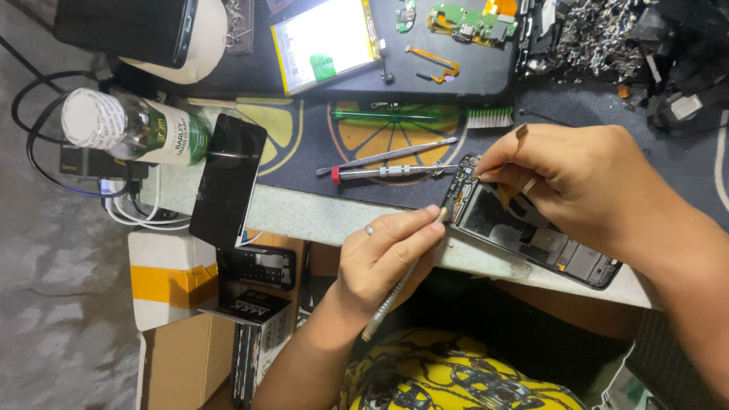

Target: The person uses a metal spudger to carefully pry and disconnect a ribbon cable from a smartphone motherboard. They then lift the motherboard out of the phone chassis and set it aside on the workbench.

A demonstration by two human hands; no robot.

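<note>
- Where the frame begins at the upper left, one clear bottle (133,129) with a white cap lies on its side, a green-and-white label round it, with dark and white cables looped about it.
- Just right of it, one black phone panel (228,181) lies glossy side up, tilted over the bench (304,214) edge; below it, at the lower left, stand three cardboard boxes, one banded in yellow tape.
- At the upper middle lies one flat battery (325,42) with a yellow rim, and right of it one green circuit board (465,20) and one orange flex cable (434,64).
- On the dark mat with an orange-slice print lie one green-handled brush (425,116) with white bristles, one metal spudger (387,156) and one screwdriver (383,172) with a red end, all roughly level.
- The left hand (383,254), one ring on a finger, has its grip closed round a thin metal tool (401,285), whose tip meets the top end of the opened phone.
- One opened phone (531,231) lies slanting at the bench's near edge, right of centre: black frame, back cover off, dark innards and a small board bared at its top end.
- The right hand (577,186), also with one ring, pinches its grip shut on a fine pointed tool at the phone's top; I cannot tell what kind.
- At the upper right sits one heap of scrap metal parts (607,34).
</note>
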